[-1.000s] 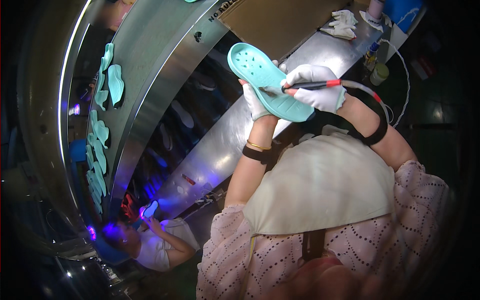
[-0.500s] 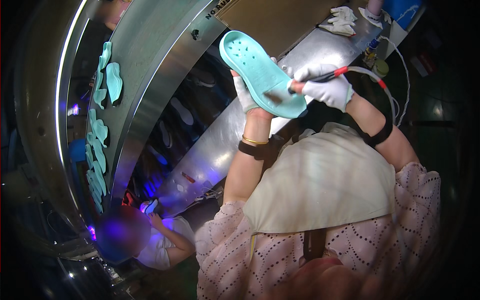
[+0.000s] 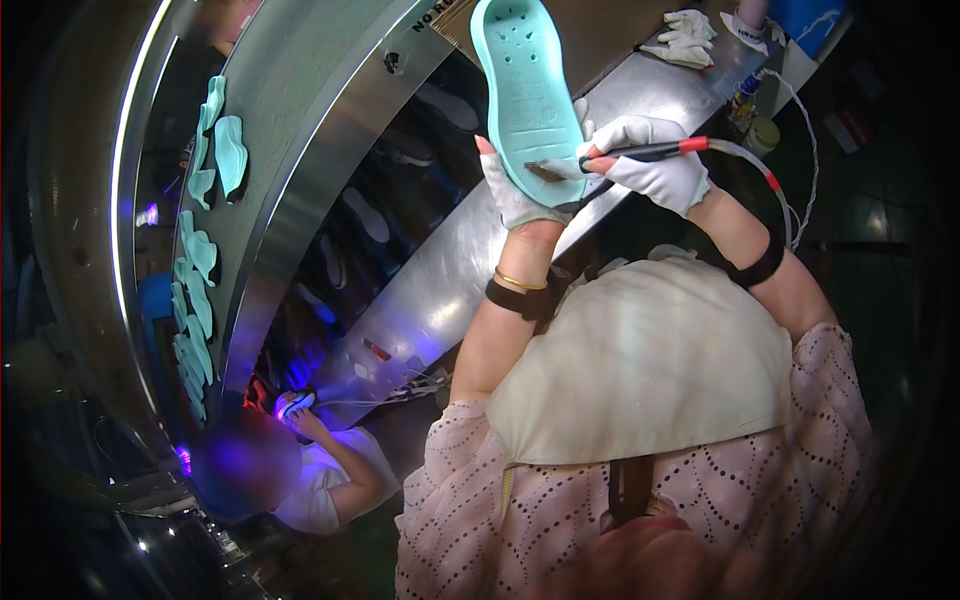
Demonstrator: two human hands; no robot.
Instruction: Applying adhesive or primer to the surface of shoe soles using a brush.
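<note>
A turquoise shoe sole [image 3: 530, 105] tilts up in front of me, its inner face toward me and small holes at its far end. My left hand [image 3: 511, 190], in a white fingerless glove, grips its left edge and underside near the heel; most of those fingers are hidden behind it. My right hand [image 3: 655, 170], gloved likewise, is closed round a black-and-red brush [image 3: 655, 152] with a hose running from its back end. The brush's dark bristles rest on the heel area of the sole.
Turquoise soles [image 3: 230, 155] lie along a green conveyor belt [image 3: 290, 90] at left. Below me runs a metal bench [image 3: 430, 270], with white gloves [image 3: 685, 40] and a jar [image 3: 762, 135] at far right. More soles [image 3: 367, 215] sit underneath. A co-worker [image 3: 330, 480] works at lower left.
The sole has moved away from me and turned more upright, with my left hand on it. The brush has shifted slightly on the heel area. The belt's soles have moved slightly.
</note>
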